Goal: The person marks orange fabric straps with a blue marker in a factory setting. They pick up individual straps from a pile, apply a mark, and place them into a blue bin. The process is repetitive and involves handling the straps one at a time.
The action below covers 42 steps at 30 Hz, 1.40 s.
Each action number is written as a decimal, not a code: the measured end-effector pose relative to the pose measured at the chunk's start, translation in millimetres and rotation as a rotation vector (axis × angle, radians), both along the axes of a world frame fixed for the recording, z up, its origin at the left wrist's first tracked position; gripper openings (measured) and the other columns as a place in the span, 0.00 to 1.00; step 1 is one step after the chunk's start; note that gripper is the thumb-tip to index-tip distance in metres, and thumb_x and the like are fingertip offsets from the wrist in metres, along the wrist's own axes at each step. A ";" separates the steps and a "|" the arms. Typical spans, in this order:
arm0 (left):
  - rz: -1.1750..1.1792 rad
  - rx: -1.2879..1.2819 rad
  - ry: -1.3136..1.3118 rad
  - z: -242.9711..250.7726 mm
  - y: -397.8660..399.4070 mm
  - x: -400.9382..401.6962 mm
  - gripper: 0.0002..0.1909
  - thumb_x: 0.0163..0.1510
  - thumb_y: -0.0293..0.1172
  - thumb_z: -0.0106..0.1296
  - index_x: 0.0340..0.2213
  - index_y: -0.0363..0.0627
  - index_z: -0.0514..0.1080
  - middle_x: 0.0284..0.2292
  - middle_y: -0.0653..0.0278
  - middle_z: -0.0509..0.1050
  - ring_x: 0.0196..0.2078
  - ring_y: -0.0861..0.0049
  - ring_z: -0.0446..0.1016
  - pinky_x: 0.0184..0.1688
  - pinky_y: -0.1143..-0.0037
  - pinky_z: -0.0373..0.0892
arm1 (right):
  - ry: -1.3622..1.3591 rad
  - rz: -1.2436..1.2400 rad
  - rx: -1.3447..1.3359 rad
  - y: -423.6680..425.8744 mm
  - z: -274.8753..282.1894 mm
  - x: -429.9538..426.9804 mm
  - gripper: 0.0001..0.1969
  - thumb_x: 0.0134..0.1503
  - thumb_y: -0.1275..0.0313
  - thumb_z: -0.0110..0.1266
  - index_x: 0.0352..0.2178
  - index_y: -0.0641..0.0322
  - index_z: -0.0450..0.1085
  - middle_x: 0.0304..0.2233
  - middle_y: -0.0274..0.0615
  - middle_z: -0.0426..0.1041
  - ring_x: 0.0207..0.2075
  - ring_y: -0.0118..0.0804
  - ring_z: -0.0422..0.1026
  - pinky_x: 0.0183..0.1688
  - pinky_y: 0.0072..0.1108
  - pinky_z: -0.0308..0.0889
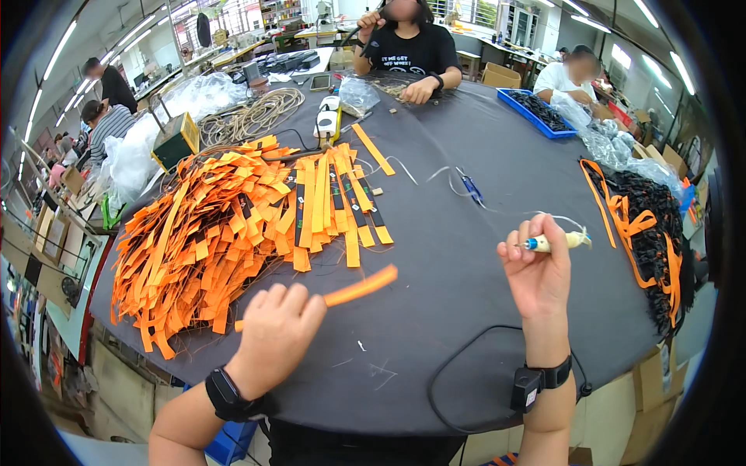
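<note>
My left hand (280, 335), palm down above the dark tabletop (431, 291), is closed around an orange webbing strip (366, 285). One end of the strip sticks out to the right and a short bit shows at the left. Raised at the right, my right hand (539, 271) grips a pen-shaped tool (546, 242) with a pale wrapped handle and a blue collar. Its thin metal tip points left, away from the strip. From the handle's rear, a pale thin wire (513, 212) runs back across the table. Beyond my left hand lies a heap of orange strips (204, 250) with loose threads.
Some strips with black printed sections (344, 204) lie fanned beside the heap. Small blue-handled snips (471, 187) rest mid-table. At the right are black straps (641, 244) and a blue tray (536, 113). A power strip (327, 119) and a transformer-like box (176, 141) stand behind. A co-worker (411, 52) sits opposite.
</note>
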<state>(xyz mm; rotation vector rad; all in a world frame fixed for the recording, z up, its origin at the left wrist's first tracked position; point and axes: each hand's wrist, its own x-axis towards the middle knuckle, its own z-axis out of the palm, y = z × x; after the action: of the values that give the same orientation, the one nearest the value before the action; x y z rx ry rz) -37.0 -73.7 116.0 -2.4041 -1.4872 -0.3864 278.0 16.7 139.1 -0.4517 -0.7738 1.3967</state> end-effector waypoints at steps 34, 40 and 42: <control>-0.212 -0.390 -0.705 -51.9 41.5 18.6 0.04 0.51 0.25 0.53 0.26 0.36 0.72 0.26 0.57 0.70 0.27 0.60 0.72 0.31 0.68 0.70 | -0.736 0.253 -0.012 -16.7 -88.4 -85.3 0.07 0.59 0.70 0.53 0.30 0.64 0.68 0.25 0.31 0.70 0.27 0.17 0.68 0.30 0.12 0.65; -0.177 -0.411 -0.814 -54.6 43.9 18.8 0.04 0.51 0.25 0.52 0.26 0.36 0.71 0.26 0.56 0.71 0.29 0.59 0.72 0.31 0.67 0.69 | -0.853 0.211 0.056 -19.9 -86.5 -84.7 0.06 0.57 0.73 0.55 0.27 0.65 0.69 0.23 0.29 0.70 0.25 0.15 0.65 0.28 0.10 0.59; -0.166 -0.404 -0.832 -54.7 43.1 18.2 0.04 0.51 0.25 0.52 0.26 0.36 0.71 0.25 0.56 0.71 0.29 0.58 0.72 0.31 0.67 0.68 | -0.840 0.221 0.051 -20.1 -87.8 -86.6 0.06 0.57 0.73 0.56 0.27 0.65 0.69 0.23 0.29 0.70 0.25 0.15 0.65 0.27 0.10 0.60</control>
<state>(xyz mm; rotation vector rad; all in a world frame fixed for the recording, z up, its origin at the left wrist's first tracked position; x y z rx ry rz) -18.8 -30.5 61.3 -2.8634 -1.7982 -1.3756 191.5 -3.4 51.2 -0.9604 -1.5692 1.3721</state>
